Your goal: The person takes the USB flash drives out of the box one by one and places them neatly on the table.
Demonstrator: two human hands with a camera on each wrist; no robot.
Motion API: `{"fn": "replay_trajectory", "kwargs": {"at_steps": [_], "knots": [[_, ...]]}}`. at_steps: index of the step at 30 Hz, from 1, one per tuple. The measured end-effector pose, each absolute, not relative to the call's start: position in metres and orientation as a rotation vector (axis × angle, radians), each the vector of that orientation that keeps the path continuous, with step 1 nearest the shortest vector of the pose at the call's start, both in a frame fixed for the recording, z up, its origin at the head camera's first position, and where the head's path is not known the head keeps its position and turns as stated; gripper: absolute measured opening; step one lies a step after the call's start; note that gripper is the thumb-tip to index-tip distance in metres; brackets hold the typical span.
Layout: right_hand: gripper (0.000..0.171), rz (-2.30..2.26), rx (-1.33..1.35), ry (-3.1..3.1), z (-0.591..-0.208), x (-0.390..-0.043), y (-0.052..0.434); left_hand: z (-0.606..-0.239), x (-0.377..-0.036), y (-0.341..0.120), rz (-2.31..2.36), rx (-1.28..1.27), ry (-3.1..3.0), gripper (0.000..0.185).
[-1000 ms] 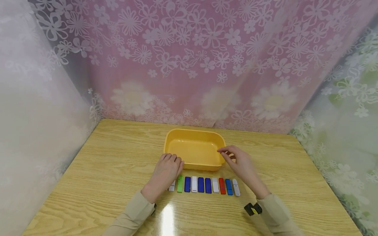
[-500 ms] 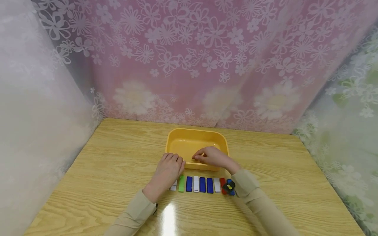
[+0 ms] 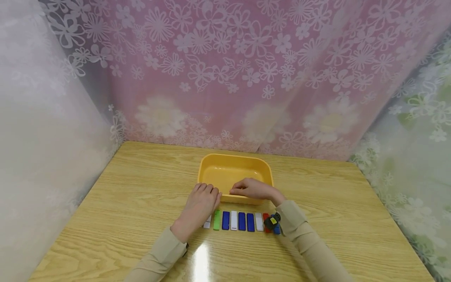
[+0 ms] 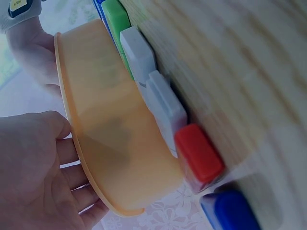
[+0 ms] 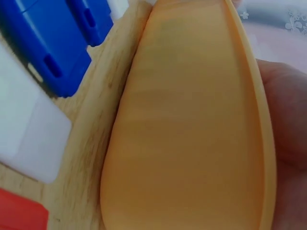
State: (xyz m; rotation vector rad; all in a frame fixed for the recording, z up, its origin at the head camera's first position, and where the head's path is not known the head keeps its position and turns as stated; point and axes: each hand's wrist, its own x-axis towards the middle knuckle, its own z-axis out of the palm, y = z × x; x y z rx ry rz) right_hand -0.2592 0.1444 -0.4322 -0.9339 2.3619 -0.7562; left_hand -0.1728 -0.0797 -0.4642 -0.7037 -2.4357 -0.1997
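Observation:
A yellow plastic tub [image 3: 211, 158] stands on the wooden table. At its front-left corner my left hand [image 3: 201, 203] holds the rim, fingers over the edge; the left wrist view shows the thumb and fingers of this left hand [image 4: 38, 167] along the rim. My right hand [image 3: 255, 188] reaches over the front wall into the tub, fingers bent downward. Its fingertips are hidden behind that wall, also in the right wrist view, where the right hand [image 5: 288, 115] shows only beyond the rim. Whether it holds something cannot be seen.
Before the tub lies a row of USB sticks: green [image 3: 216, 220], blue [image 3: 226, 220], white [image 3: 234, 220], red [image 3: 266, 219] and others. The left wrist view adds a red stick [image 4: 199, 152] and a blue one [image 4: 230, 211] farther left. Floral curtains [image 3: 225, 78] surround the table.
My right hand has moved from the tub's right rim leftward into the tub and dipped lower. Its sleeve now covers the row's right end. The left hand stays at the corner.

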Motion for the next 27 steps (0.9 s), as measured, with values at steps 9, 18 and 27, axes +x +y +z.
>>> {"fn": "replay_trajectory", "kwargs": {"at_steps": [9, 18, 27], "knots": [[0.022, -0.852, -0.928, 2.318, -0.427, -0.258, 0.149, -0.466, -0.174, -0.080, -0.209, -0.713, -2.389, 0.023], [0.030, -1.265, -0.799, 2.314, -0.413, -0.251, 0.169, -0.467, -0.174, -0.080, -0.209, -0.708, -2.389, 0.024], [0.035, -1.421, -0.708, 2.467, -0.401, -0.229, 0.197, -0.467, -0.174, -0.080, -0.222, -0.704, -2.389, 0.025]]}}
